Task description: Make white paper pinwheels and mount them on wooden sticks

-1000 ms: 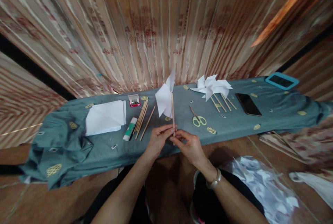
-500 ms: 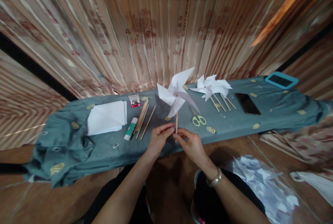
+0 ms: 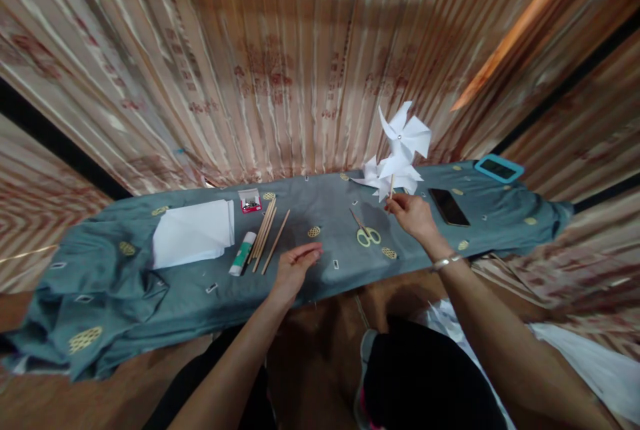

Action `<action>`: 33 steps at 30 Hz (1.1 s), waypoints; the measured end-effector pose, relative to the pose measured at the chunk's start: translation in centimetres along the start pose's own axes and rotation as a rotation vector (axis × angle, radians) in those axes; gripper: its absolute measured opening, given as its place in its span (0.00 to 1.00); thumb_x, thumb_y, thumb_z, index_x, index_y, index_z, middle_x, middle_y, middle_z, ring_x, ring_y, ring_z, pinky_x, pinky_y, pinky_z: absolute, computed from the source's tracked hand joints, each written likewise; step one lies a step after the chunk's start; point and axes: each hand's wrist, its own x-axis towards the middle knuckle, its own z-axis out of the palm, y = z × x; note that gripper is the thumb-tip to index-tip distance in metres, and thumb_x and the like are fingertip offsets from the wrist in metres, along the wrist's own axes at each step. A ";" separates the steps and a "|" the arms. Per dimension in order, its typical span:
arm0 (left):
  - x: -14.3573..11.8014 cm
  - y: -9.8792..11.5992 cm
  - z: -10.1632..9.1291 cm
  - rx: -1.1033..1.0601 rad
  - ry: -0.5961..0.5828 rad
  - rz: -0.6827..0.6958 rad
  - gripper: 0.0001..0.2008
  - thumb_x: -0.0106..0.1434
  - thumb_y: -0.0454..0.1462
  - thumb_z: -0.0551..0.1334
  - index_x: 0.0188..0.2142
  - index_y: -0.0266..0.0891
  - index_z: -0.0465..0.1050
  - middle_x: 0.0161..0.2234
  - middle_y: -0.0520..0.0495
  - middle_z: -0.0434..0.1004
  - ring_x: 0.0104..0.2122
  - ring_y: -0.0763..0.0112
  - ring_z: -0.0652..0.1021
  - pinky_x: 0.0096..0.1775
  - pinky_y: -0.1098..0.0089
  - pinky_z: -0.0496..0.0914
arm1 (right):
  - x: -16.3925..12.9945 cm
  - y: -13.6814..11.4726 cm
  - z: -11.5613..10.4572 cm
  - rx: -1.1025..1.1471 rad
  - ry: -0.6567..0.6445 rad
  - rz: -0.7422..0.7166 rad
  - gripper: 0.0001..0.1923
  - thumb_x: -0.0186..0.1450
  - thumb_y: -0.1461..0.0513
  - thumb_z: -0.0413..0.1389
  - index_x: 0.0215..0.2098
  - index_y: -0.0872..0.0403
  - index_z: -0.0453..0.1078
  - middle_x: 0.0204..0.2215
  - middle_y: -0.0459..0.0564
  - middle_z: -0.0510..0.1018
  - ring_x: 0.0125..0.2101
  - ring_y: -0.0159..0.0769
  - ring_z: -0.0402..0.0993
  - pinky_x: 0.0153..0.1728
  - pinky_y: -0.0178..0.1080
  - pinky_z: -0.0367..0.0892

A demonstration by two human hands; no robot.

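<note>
I see my right hand (image 3: 413, 212) pinching the stick of a finished white paper pinwheel (image 3: 406, 135), held above what looks like a pile of completed ones (image 3: 383, 175). My left hand (image 3: 294, 267) rests loosely spread, holding nothing. Thin wooden sticks (image 3: 267, 233) and white paper sheets (image 3: 194, 233) lie unused on the teal-clothed surface (image 3: 150, 283).

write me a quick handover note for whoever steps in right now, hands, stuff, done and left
Right hand: pinches the stick of a finished white pinwheel, held upright above the pile of pinwheels at the far right of the cloth.
Left hand: free, palm up, over the cloth's near edge.
Done: several pinwheels made and piled.
Left, as it looks: spare sticks, paper sheets, glue stick and pin box lie unused to the left; scissors in the middle.
</note>
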 end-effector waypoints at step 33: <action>-0.5 -1.4 -0.7 0.021 -0.063 0.015 0.11 0.46 0.41 0.70 0.29 0.40 0.82 0.31 0.45 0.84 0.33 0.64 0.80 0.40 0.66 0.72 | 0.0 0.7 3.9 -0.213 -0.046 -0.003 0.15 0.68 0.63 0.47 0.42 0.56 0.76 0.31 0.66 0.80 0.37 0.52 0.78 0.37 0.46 0.66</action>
